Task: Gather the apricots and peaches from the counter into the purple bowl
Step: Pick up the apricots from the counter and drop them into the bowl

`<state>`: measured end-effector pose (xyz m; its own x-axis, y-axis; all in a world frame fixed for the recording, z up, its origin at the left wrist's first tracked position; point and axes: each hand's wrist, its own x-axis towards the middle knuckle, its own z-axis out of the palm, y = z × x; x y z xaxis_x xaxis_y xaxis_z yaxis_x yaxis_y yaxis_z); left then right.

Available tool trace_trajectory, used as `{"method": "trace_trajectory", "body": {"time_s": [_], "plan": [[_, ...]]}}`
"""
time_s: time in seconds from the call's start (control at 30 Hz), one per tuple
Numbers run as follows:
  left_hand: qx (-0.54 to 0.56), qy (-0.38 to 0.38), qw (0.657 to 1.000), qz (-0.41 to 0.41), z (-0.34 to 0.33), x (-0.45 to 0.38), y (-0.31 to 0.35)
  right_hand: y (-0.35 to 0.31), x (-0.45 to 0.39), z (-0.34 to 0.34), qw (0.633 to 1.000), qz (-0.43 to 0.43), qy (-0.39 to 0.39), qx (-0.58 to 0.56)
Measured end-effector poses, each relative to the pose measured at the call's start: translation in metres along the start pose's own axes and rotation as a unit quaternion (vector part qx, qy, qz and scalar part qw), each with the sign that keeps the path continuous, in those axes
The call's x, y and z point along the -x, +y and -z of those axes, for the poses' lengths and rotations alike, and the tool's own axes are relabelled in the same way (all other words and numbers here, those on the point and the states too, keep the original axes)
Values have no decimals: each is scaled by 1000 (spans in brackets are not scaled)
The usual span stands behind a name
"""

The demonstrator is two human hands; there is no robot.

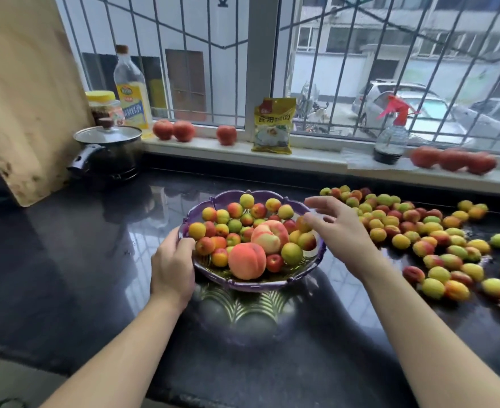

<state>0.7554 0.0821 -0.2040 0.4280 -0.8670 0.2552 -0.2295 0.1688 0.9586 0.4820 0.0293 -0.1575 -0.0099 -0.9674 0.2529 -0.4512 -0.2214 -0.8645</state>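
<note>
Left hand: the left hand [173,263] grips the near-left rim of the purple bowl [260,285], thumb hooked over the edge.
Right hand: the right hand [341,231] hovers over the bowl's right side, fingers spread and holding nothing.
Bowl: on the dark counter [80,245], holding many apricots [235,209] and two peaches [247,260].
Loose fruit: a spread of loose apricots [437,240] lies on the counter to the right of the bowl.
</note>
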Motion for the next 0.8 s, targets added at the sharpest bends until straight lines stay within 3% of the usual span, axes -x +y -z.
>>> {"method": "trace_trajectory", "body": {"time_s": [0.17,0.33,0.5,0.57,0.7,0.8], "plan": [[1,1,1000,0,0,-1,-2,29,1,0,983,-19,181,-33],[-14,-3,1000,-26,-1,-2,-2,45,0,-4,980,-62,185,-28],[-4,-3,1000,-27,-2,-5,-8,46,-55,-2,959,6,147,241],[-22,-4,999,-38,-1,-7,-12,56,-85,1,908,47,93,406],[-30,-2,999,-45,-1,-8,-17,76,-134,10,752,92,-23,653],[-27,-15,999,-42,0,-8,-18,84,-153,13,706,84,-55,701]]}}
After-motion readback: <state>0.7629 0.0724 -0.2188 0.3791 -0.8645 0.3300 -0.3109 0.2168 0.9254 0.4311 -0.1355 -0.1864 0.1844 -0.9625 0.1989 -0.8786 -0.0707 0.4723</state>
